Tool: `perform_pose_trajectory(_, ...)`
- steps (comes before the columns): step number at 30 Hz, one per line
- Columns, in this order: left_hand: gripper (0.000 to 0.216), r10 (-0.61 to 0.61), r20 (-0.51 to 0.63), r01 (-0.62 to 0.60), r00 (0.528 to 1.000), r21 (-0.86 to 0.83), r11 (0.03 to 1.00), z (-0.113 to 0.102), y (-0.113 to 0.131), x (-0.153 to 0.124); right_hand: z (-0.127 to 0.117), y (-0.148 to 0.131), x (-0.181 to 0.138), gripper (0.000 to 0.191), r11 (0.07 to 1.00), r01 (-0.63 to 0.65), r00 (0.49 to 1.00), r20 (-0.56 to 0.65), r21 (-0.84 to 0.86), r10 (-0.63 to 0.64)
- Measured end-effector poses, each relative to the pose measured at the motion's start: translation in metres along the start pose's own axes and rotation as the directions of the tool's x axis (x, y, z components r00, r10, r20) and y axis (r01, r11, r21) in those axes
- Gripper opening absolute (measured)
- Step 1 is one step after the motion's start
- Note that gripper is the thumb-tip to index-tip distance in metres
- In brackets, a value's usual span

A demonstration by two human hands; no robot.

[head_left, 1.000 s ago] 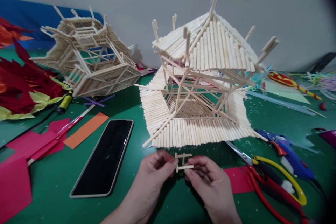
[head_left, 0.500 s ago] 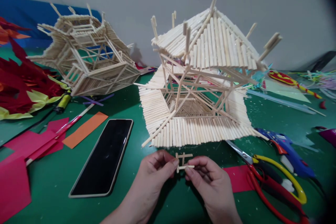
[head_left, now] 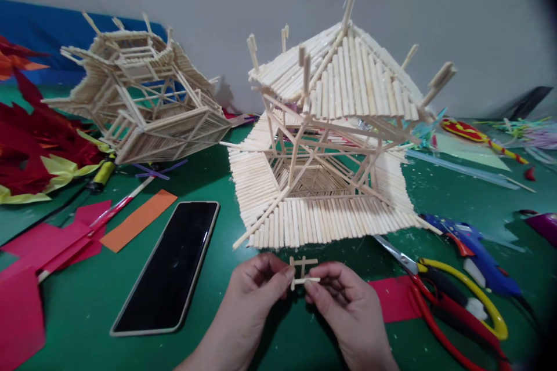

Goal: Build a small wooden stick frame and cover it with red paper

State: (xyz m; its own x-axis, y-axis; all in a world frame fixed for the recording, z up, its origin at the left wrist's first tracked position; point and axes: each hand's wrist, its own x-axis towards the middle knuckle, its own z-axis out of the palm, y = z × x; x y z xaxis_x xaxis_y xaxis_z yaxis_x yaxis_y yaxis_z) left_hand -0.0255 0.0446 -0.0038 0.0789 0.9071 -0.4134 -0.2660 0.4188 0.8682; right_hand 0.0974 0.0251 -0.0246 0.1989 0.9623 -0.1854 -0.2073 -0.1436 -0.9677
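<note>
Two stick pagodas (head_left: 322, 145) (head_left: 139, 98), one phone (head_left: 167, 266), one glue gun (head_left: 474, 252), perhaps one scissors (head_left: 439, 293).

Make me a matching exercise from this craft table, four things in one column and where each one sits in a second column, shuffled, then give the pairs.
Things:
1. small stick lattice
2. phone
3. blue glue gun
4. tipped-over stick model

Places:
A. far left of the table, on its side
B. pinched between the left hand and the right hand
C. flat on the green mat, screen dark, left of the hands
D. right of the tall stick house, beyond the scissors

Pairs: 1-B, 2-C, 3-D, 4-A
</note>
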Motion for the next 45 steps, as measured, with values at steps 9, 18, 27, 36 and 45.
perform_pose_trajectory(9,0.016,-0.002,-0.008,0.002,1.000,0.006,1.000,-0.0004,-0.0012,-0.0013,0.0000,-0.0003,0.0001,0.012,1.000,-0.005,1.000,0.016,-0.015,0.005)
perform_pose_trajectory(18,0.015,-0.004,-0.020,0.004,1.000,0.011,1.000,0.0008,0.0006,-0.0022,-0.0004,0.0002,-0.0002,0.011,0.999,-0.024,1.000,0.019,0.020,0.024)
perform_pose_trajectory(27,0.015,0.006,-0.018,-0.006,1.000,-0.006,1.000,0.0010,-0.0009,-0.0002,-0.0008,0.0023,0.0002,0.011,1.000,-0.026,1.000,0.012,0.013,0.026)
perform_pose_trajectory(36,0.015,0.004,-0.022,-0.005,1.000,-0.012,1.000,0.0012,0.0000,-0.0019,-0.0010,0.0028,0.0000,0.010,1.000,-0.026,1.000,0.011,0.001,0.026)
perform_pose_trajectory(45,0.015,0.006,-0.017,-0.006,1.000,0.002,1.000,-0.0005,-0.0021,-0.0008,-0.0011,0.0023,0.0002,0.010,1.000,-0.031,0.999,0.016,0.002,0.031)
